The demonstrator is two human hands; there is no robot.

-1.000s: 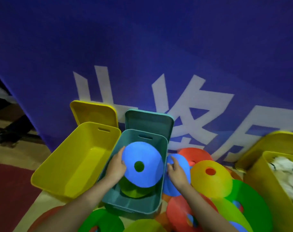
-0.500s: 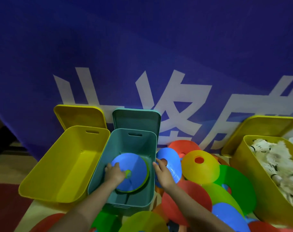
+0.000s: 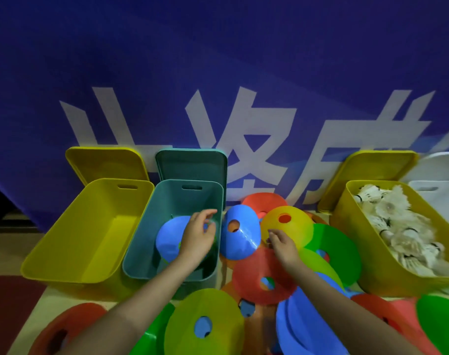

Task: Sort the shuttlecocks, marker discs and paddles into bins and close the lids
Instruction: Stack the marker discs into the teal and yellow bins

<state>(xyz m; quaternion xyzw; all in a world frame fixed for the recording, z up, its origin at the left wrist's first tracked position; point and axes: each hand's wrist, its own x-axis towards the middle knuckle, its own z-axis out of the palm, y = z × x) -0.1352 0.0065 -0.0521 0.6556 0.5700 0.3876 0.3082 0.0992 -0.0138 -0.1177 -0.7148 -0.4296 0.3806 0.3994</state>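
Loose pile of thin, flexible-looking plastic marker discs [image 3: 267,275] beside a teal bin [image 3: 151,242] holding a blue disc [image 3: 168,238]. Left hand [image 3: 197,238] hovers above it, fingers relaxed, empty. Right hand [image 3: 282,243], loosely open, touches a yellow disc [image 3: 292,226]; probably light, best pinched by the rim.

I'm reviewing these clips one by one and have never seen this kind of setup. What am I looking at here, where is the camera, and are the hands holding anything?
There is no machine: a person sorts sports gear with bare hands. The single camera sits on the person's head, looking down along both forearms. The left hand hangs over the teal bin, which holds a blue disc; its fingers are relaxed and hold nothing. The right hand reaches with loose fingers to the edge of a yellow disc in the loose pile of coloured discs. To the left is an empty yellow bin; to the right, a yellow bin of shuttlecocks. All lids stand open.
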